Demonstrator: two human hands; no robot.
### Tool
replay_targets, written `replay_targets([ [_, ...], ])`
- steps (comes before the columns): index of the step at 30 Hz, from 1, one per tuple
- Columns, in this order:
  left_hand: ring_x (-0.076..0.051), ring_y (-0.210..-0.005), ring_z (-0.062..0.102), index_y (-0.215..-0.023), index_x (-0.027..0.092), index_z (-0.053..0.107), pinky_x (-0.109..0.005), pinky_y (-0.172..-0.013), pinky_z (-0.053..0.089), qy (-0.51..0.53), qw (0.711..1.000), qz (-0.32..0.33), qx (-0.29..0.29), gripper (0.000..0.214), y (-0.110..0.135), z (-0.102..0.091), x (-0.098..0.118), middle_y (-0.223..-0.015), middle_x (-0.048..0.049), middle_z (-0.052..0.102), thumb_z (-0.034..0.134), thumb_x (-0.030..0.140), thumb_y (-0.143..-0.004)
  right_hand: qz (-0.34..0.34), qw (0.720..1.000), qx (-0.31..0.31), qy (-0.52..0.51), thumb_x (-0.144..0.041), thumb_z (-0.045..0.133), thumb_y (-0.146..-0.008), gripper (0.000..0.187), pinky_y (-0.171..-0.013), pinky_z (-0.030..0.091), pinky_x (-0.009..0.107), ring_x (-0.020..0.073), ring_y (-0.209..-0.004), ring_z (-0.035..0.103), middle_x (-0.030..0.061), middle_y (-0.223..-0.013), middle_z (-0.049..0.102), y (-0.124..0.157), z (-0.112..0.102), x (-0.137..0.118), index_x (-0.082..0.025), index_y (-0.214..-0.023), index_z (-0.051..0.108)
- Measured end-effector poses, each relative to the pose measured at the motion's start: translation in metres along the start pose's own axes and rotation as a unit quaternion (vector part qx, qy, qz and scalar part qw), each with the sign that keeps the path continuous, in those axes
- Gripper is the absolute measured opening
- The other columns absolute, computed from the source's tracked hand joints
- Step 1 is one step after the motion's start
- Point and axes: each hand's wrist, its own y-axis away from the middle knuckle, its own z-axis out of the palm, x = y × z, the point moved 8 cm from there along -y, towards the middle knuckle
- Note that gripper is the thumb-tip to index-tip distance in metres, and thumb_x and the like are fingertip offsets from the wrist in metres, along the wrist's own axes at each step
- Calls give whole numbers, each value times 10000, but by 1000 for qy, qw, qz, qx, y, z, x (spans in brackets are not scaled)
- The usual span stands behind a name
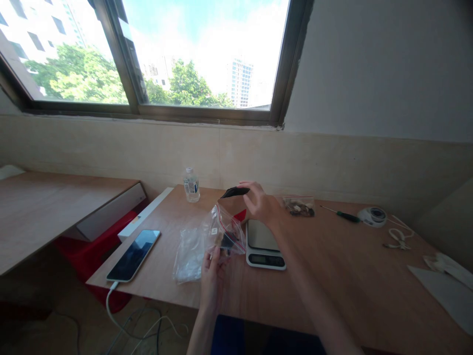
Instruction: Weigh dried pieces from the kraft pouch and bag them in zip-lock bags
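Note:
My left hand is closed on the lower edge of a clear zip bag with a red seal line and small dark and tan pieces inside. Just behind this bag, a brown pouch shows a dark opening and a red patch. My right hand curls at the pouch's upper right edge, its thumb and fingers around the rim; the exact contact is partly hidden. A kitchen scale lies below my right wrist, its plate partly covered by my forearm. Flat clear plastic bags lie left of my left hand.
A phone with a charging cable lies at the left table edge. A water bottle stands at the back. Farther right are a filled clear bag, a screwdriver, a white round device, a coiled cable and paper.

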Motion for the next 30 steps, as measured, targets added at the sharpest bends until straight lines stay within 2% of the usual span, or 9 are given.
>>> replay_targets([
  [2,-146,-808,621,-833,196,646,-247,-703,482,-11,1000,0,-15,275,0,2,0,-863,-3,667,758,358,-640,58,998,9,-38,-173,441,-835,211,-922,440,364,194,-1003,572,72,-1003,628,16,-6,-3,-197,-959,611],
  [5,-162,-832,630,-864,192,654,-265,-738,482,-39,999,1,-31,279,-1,2,-4,-897,-17,682,746,359,-661,142,980,-77,-117,-221,449,-857,193,-808,498,321,173,-864,617,42,-886,658,47,3,-8,-196,-902,635],
  [8,-170,-873,632,-901,196,664,-271,-781,476,-58,997,5,-43,265,-3,-1,-10,-942,-24,691,726,348,-693,169,956,-181,-156,-267,502,-858,227,-844,493,317,176,-942,613,43,-1010,660,73,16,-17,-209,-1034,633],
  [11,-174,-936,624,-975,207,669,-269,-832,461,-64,996,8,-56,276,-2,-1,-14,-998,-35,692,698,333,-731,186,943,-231,-152,-280,587,-814,326,-860,493,317,175,-963,609,40,-1103,638,87,23,-17,-233,-1136,600],
  [14,-190,-990,615,-1012,206,676,-286,-875,451,-52,996,-2,-69,292,-1,2,-16,-1045,-53,689,681,333,-749,203,944,-228,-127,-250,639,-769,356,-813,509,311,168,-889,621,38,-1084,645,90,27,-9,-227,-1123,611],
  [17,-214,-1044,600,-1016,200,692,-311,-916,438,-54,996,-9,-71,314,0,3,-16,-1105,-70,676,692,337,-733,191,953,-207,-113,-248,652,-758,316,-784,511,306,177,-887,615,36,-1047,659,88,31,-5,-222,-1072,638],
  [24,-272,-1148,546,-999,184,711,-407,-999,385,-97,992,-32,-78,347,-3,-4,-17,-1134,-98,665,700,372,-707,197,945,-235,-112,-256,632,-774,243,-704,511,286,164,-778,608,30,-939,674,95,39,0,-200,-1010,652],
  [30,-238,-1121,563,-963,187,717,-355,-992,385,-118,991,-4,-66,304,-2,-4,-13,-1092,-74,685,686,370,-723,208,943,-235,-114,-260,643,-768,211,-722,503,291,166,-797,605,25,-940,662,95,29,-3,-207,-972,652],
])
